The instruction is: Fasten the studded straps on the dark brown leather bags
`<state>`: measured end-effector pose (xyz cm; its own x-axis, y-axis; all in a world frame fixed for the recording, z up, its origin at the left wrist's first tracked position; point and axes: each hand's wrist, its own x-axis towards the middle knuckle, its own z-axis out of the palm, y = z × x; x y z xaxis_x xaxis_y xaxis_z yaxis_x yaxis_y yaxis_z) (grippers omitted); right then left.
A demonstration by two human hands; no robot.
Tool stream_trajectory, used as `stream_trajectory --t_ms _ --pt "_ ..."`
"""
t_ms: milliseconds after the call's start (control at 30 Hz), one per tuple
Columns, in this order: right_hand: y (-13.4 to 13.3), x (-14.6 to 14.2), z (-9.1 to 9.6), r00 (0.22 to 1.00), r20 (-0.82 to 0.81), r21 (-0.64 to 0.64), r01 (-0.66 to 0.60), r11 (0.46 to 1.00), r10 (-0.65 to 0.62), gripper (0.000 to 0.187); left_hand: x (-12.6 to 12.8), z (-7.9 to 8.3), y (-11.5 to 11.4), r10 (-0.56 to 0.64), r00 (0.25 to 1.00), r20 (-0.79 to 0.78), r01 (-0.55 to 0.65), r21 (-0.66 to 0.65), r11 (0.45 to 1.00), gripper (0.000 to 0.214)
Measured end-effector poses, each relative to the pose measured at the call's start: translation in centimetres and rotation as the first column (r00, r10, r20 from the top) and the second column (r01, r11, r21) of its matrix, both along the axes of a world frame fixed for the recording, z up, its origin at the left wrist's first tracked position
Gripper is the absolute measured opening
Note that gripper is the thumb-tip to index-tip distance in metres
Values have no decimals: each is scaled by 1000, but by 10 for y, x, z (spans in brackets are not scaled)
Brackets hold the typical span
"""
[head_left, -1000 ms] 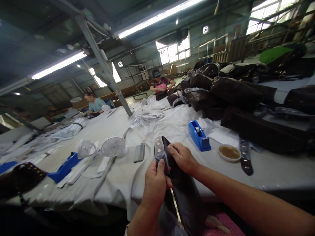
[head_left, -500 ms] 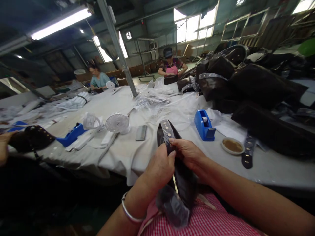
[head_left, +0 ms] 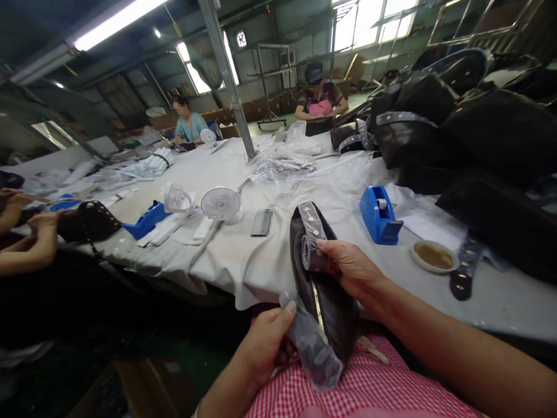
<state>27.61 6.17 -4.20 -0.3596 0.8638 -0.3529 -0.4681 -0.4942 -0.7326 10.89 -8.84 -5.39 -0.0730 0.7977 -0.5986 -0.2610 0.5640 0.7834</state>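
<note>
A dark brown leather bag (head_left: 342, 302) with a brass zipper (head_left: 317, 305) rests upright between my lap and the table edge. A studded strap (head_left: 310, 218), covered in clear plastic, runs over its far end and is coiled on top. My right hand (head_left: 354, 267) is closed on this coil, thumb along its side. Lower down, my left hand (head_left: 265, 339) pinches the edge of a clear plastic wrap (head_left: 319, 363) that covers the bag's near end. The left fingers are partly hidden beneath the plastic.
A blue tape dispenser (head_left: 378, 216) and a shallow dish of brown paste (head_left: 433, 256) are right of the bag. Dark bags (head_left: 500, 133) pile behind them. Left are a white fan (head_left: 220, 202) and another blue dispenser (head_left: 148, 220). A co-worker's hands (head_left: 43, 232) hold a bag far left.
My left hand has left the strap and moved down to the plastic at the near end. The strap is now coiled in my right hand. The view has shifted left.
</note>
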Motion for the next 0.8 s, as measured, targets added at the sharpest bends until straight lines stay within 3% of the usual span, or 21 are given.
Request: stream_trajectory --t_ms 67,133,267,367,467,633,733,800 --pt "-3 0 1 1000 -1 8 -10 1000 10 23 6 7 5 33 996 80 -35 26 999 37" --pt "-6 2 2 1000 4 25 -20 999 20 24 7 22 12 63 997 44 -68 137 988 30" --pt "-12 2 4 1000 15 40 -16 999 16 28 7 62 33 42 973 -229 59 414 908 27" --pt "-17 2 11 1000 5 22 7 1000 -8 31 14 81 51 97 880 -465 205 556 805 21" --pt "-29 5 14 1000 8 35 6 999 -6 32 25 80 61 130 788 -602 329 589 738 20" --pt "-52 13 8 997 67 25 -39 999 38 33 40 55 50 190 694 -694 445 621 645 21" --pt "-58 13 6 997 26 -1 -66 998 66 33 43 48 43 236 643 -729 464 615 638 23" --pt "-59 12 7 996 -21 -40 -89 995 88 33 43 47 42 248 616 -747 451 593 666 25"
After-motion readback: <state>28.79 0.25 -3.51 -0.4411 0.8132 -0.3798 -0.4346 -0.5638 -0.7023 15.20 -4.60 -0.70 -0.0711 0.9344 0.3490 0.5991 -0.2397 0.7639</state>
